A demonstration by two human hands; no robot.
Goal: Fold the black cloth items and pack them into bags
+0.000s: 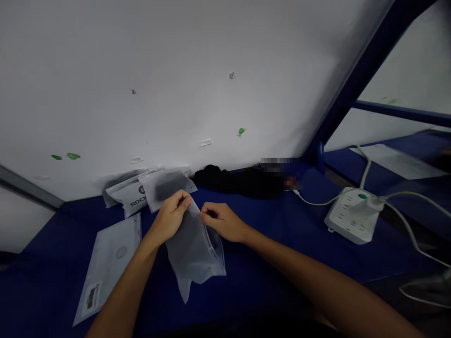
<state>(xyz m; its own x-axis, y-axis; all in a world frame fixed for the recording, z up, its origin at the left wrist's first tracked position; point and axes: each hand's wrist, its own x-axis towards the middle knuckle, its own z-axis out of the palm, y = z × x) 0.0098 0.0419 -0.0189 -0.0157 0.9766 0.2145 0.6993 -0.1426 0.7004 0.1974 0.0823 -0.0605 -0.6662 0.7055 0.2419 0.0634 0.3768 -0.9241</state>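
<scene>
A translucent zip bag (192,249) hangs between my hands above the blue surface, its zip edge slanting down to the right. My left hand (172,213) pinches the upper corner of the bag. My right hand (223,220) has its fingers curled closed on the same edge, a little to the right. Below the hands, the bag's lower part fans out, and I cannot make out anything inside it. Beside my left forearm lies a flat white bag (111,256) with a barcode label. Behind my left hand, filled frosted bags (167,183) lean at the wall, one with dark lettering.
Dark cloth (243,180) lies along the foot of the white wall (183,84). To the right, a white power strip (354,216) sits with cables running from it. A blue metal frame (352,84) slants up at the right, with a pale sheet (398,159) beyond.
</scene>
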